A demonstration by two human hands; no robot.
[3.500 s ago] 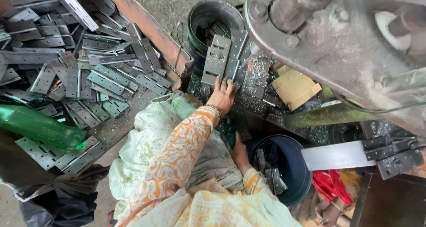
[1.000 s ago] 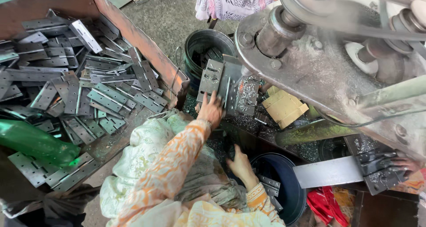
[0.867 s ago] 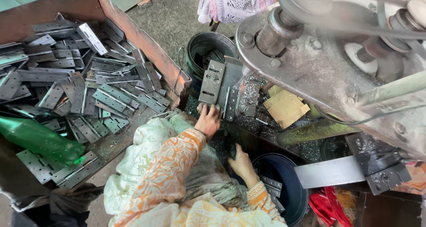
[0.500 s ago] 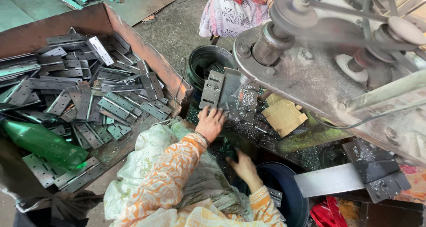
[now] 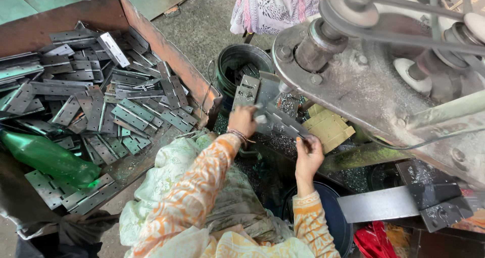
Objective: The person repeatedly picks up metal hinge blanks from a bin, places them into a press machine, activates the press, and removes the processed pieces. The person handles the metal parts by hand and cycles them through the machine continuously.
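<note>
A long grey metal hinge strip (image 5: 277, 120) is held at both ends beneath the belt-driven machine (image 5: 364, 81). The grip of the left hand (image 5: 243, 120) is closed on the strip's near-left end, and the grip of the right hand (image 5: 308, 154) is pinched on its right end, just beside a yellow block (image 5: 331, 129). Behind the left hand, a second hinge plate (image 5: 246, 90) is seen standing upright against the rim of a dark green bucket (image 5: 230, 66). On the floor to the left, a rusty tray (image 5: 166, 56) is filled with loose grey hinge plates (image 5: 101, 101), and a green plastic bottle (image 5: 48, 157) is laid across its near-left corner. A blue tub (image 5: 331, 222) is set under the right forearm. Another person's patterned garment (image 5: 275, 8) is visible at the top edge.
</note>
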